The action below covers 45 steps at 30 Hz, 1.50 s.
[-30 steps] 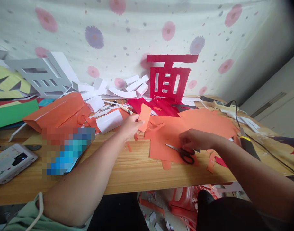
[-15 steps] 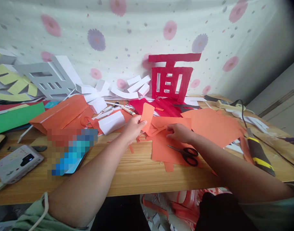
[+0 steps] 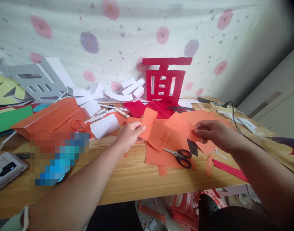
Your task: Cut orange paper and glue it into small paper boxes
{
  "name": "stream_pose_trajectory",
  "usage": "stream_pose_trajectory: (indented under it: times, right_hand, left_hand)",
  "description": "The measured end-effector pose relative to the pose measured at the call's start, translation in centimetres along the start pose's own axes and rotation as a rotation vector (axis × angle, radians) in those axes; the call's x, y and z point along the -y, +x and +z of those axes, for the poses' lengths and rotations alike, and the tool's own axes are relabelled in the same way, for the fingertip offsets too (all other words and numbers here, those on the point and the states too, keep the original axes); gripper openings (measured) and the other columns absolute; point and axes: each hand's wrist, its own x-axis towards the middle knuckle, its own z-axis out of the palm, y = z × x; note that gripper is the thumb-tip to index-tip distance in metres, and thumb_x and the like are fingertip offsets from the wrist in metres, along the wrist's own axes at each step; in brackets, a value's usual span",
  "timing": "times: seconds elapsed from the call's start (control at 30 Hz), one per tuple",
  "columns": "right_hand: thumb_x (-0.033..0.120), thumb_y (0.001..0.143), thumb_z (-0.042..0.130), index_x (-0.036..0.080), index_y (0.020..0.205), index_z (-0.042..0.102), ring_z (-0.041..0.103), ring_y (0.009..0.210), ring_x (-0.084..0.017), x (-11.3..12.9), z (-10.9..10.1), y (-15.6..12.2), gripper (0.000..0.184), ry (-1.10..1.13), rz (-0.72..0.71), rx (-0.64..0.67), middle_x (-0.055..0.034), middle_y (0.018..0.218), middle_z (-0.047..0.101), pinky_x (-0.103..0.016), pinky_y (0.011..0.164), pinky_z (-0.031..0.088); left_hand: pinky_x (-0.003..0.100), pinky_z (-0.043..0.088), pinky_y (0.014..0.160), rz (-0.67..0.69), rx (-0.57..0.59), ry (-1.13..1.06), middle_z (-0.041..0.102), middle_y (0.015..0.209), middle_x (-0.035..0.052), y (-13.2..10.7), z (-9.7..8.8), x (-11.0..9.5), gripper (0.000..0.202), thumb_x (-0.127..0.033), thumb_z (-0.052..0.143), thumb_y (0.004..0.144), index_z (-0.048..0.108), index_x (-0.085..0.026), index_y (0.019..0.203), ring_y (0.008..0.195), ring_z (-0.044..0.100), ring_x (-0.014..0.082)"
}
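Note:
My left hand pinches a small orange paper strip and holds it upright above the table. Lifted a little off the table, a larger orange paper sheet has its edge pinched in my right hand. Below the two hands, black-handled scissors lie untouched on another orange sheet that rests flat on the wooden table.
A red cut-out character leans on the flowered cloth behind. White and grey card pieces, an orange paper bag and green card fill the left. A phone lies front left. Cables and a power strip sit right.
My right hand left the scissors on the table, took hold of the larger orange sheet and raised it to the right. The left hand kept its strip.

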Motion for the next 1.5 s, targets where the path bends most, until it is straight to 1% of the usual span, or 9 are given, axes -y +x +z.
stream_pose_trajectory:
  times: [0.1,0.17,0.33,0.5,0.8,1.03,1.27,1.43,1.5]
  right_hand:
    - [0.045,0.063,0.081,0.020,0.073,0.055,0.057,0.051,-0.011,-0.2,3.4,0.1,0.038,0.379,0.055,-0.038,0.0024,0.058,0.061,-0.024,0.051,0.045]
    - [0.043,0.061,0.084,0.019,0.077,0.054,0.059,0.052,-0.011,-0.2,5.8,0.2,0.042,0.506,0.088,-0.016,0.0023,0.061,0.062,-0.023,0.051,0.046]
    - [0.047,0.061,0.082,0.018,0.071,0.051,0.050,0.045,-0.006,0.2,10.4,0.3,0.044,0.582,0.099,0.029,0.0044,0.058,0.060,-0.019,0.046,0.038]
    - [0.053,0.057,0.081,0.019,0.066,0.047,0.049,0.045,-0.008,0.5,12.1,1.0,0.049,0.533,0.121,0.002,0.0040,0.052,0.058,-0.021,0.047,0.038]
    - [0.056,0.059,0.076,0.019,0.062,0.049,0.043,0.043,-0.007,0.9,12.8,2.1,0.046,0.446,0.082,-0.052,0.0053,0.050,0.052,-0.021,0.043,0.032]
    - [0.057,0.063,0.071,0.018,0.061,0.054,0.046,0.045,-0.009,0.8,13.0,2.1,0.042,0.343,0.057,-0.082,0.0031,0.048,0.053,-0.021,0.045,0.036]
    - [0.056,0.062,0.074,0.019,0.060,0.052,0.049,0.048,-0.010,0.3,9.8,2.0,0.043,0.251,0.060,-0.177,0.0022,0.052,0.054,-0.022,0.045,0.038]
    - [0.058,0.063,0.072,0.019,0.060,0.051,0.048,0.048,-0.009,-0.2,7.2,1.4,0.044,0.180,0.062,-0.211,0.0013,0.054,0.055,-0.022,0.046,0.039]
    - [0.056,0.066,0.069,0.019,0.061,0.052,0.046,0.046,-0.009,-0.2,7.0,0.8,0.041,0.131,0.062,-0.177,0.0017,0.053,0.054,-0.021,0.043,0.036]
  left_hand:
    - [0.028,0.055,0.058,-0.031,0.078,-0.134,0.062,0.071,0.0011,-0.7,1.0,0.0,0.033,-0.046,0.065,0.076,0.058,-0.014,0.074,0.063,0.063,0.0145]
    - [0.027,0.053,0.056,-0.059,0.106,-0.200,0.063,0.070,0.0026,-1.2,1.8,0.2,0.037,-0.049,0.066,0.075,0.058,-0.013,0.074,0.060,0.064,0.0149]
    - [0.027,0.054,0.057,-0.126,0.152,-0.319,0.067,0.081,0.0070,-1.8,3.0,0.7,0.042,-0.051,0.070,0.073,0.062,-0.011,0.081,0.064,0.068,0.0164]
    - [0.029,0.056,0.062,-0.100,0.156,-0.393,0.065,0.081,0.0065,-1.9,2.9,0.6,0.041,-0.050,0.073,0.071,0.064,-0.011,0.081,0.073,0.064,0.0163]
    - [0.033,0.055,0.065,-0.085,0.115,-0.359,0.060,0.074,0.0036,-1.6,2.9,1.1,0.044,-0.054,0.075,0.066,0.063,-0.012,0.073,0.072,0.060,0.0162]
    - [0.032,0.053,0.065,-0.021,0.082,-0.299,0.054,0.070,0.0004,-1.5,2.7,0.8,0.041,-0.054,0.068,0.072,0.055,-0.015,0.068,0.071,0.057,0.0158]
    - [0.023,0.033,0.048,-0.060,-0.024,0.190,0.038,0.052,-0.0054,0.0,1.1,1.1,0.034,-0.040,0.058,0.075,0.037,-0.020,0.056,0.048,0.041,0.0102]
    - [0.026,0.021,0.048,-0.072,-0.029,0.419,0.033,0.042,-0.0049,0.8,-0.7,0.7,0.037,-0.032,0.065,0.068,0.038,-0.020,0.045,0.043,0.035,0.0111]
    - [0.026,0.023,0.051,0.015,-0.101,0.493,0.042,0.048,-0.0028,0.6,-0.8,0.2,0.032,-0.033,0.068,0.068,0.046,-0.019,0.049,0.050,0.039,0.0122]
